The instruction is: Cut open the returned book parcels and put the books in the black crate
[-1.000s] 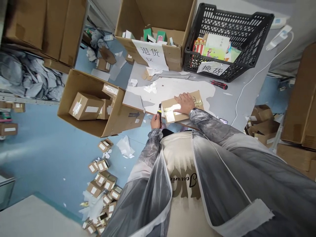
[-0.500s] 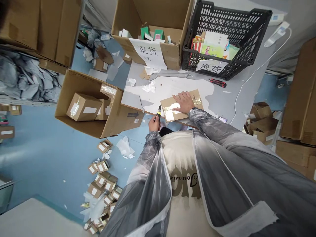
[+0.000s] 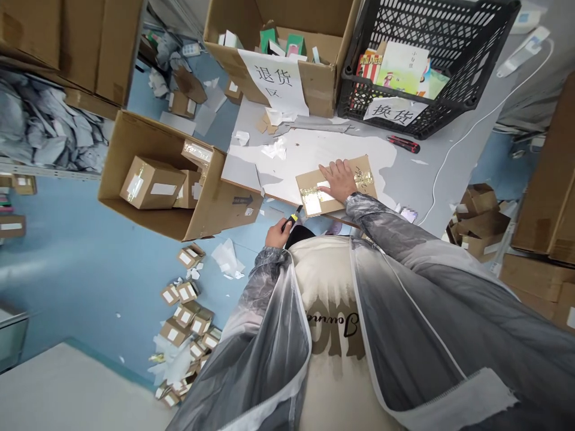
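My left hand (image 3: 278, 233) is closed around a black and yellow utility knife (image 3: 293, 219), held just off the table's front edge. The knife's tip points toward the near left corner of a flat cardboard box (image 3: 318, 181). That box has shiny tape, a white label and dark handwriting on it. My right hand (image 3: 338, 179) lies on top of the box with its fingers spread, covering its middle.
On the table (image 3: 242, 166) stand a large carton (image 3: 323, 90) with small boxes and a black crate (image 3: 449, 108) with books. A red and black cutter (image 3: 404, 143) lies near the crate. Left is an open carton (image 3: 215, 212) with parcels; several small boxes (image 3: 186, 314) litter the floor.
My left hand has drawn slightly back and left, and the knife now tilts to the right, toward the box. My right hand stays flat on the box. The view has shifted a little.
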Demonstrator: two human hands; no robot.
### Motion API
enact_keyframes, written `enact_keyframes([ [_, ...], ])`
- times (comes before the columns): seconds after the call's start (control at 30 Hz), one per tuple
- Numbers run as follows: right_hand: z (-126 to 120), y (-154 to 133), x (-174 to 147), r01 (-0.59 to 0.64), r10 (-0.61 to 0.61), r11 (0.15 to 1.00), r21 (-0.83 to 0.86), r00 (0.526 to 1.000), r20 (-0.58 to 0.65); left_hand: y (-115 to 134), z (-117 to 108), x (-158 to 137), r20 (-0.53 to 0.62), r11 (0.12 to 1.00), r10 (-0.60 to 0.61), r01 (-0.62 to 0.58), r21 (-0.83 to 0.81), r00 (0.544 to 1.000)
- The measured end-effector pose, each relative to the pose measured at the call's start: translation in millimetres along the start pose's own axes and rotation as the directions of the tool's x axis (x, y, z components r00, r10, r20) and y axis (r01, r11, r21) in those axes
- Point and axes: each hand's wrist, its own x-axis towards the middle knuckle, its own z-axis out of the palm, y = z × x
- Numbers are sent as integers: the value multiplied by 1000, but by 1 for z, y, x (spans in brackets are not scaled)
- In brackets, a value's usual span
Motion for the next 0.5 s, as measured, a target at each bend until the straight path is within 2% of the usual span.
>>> enact_keyframes([
  [0.13,5,0,1,2,-2,1000,8,999,-34,-6,-1,-4,34,999,32,-31,-10,999],
  [0.3,3,0,-3,1,-2,1000,-11,999,-50,-7,4,-1,51,998,10,-7,-57,999],
  [0.5,-1,-8,-9,-61,60,997,-55,998,-12,-22,-9,17,83,990,136,-132,-54,987],
])
